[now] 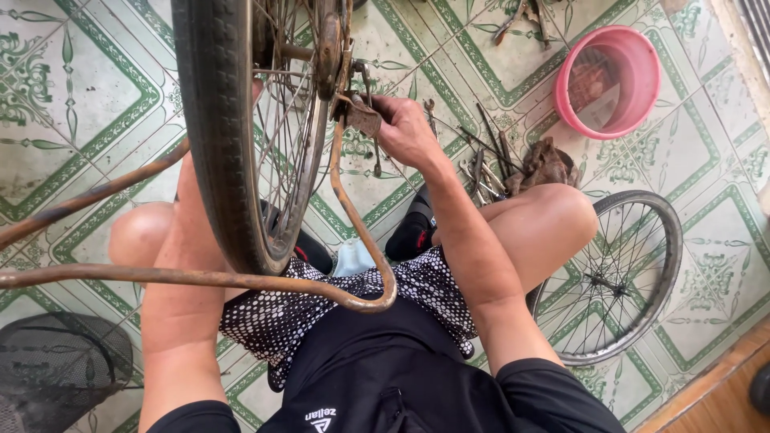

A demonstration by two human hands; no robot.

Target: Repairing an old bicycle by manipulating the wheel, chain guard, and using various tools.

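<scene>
1. Nearest me, my knees were spread as I squatted on the green-patterned tiled floor (96, 104), with the rusty frame tube (192, 278) of the upturned bicycle curving across my lap.
2. My left hand (255, 95) reached up behind the mounted rear wheel (233, 136); the tyre and spokes hid most of it, so I could not tell whether that grip was closed on anything or merely braced there.
3. My right hand (405, 128) was at the wheel's axle, fingers curled together and clamped on a small tool or fitting (362, 116) pressed against the rusty dropout (341, 96), just beside the hub.
4. I judged the step in hand to be work on the axle fastening on that side, not yet finished, since the wheel sat in the frame.
5. The next move, as I judged it, called for firm turning force from the right grip while the left steadied the wheel against spinning.
6. Just beyond my right hand, loose hand tools (481, 156) lay scattered on the floor beside a crumpled brown rag (545, 164).
7. To my right a bare spoked rim (618, 273) lay flat on the tiles.
8. Farthest off stood a pink plastic basin (608, 80).
</scene>
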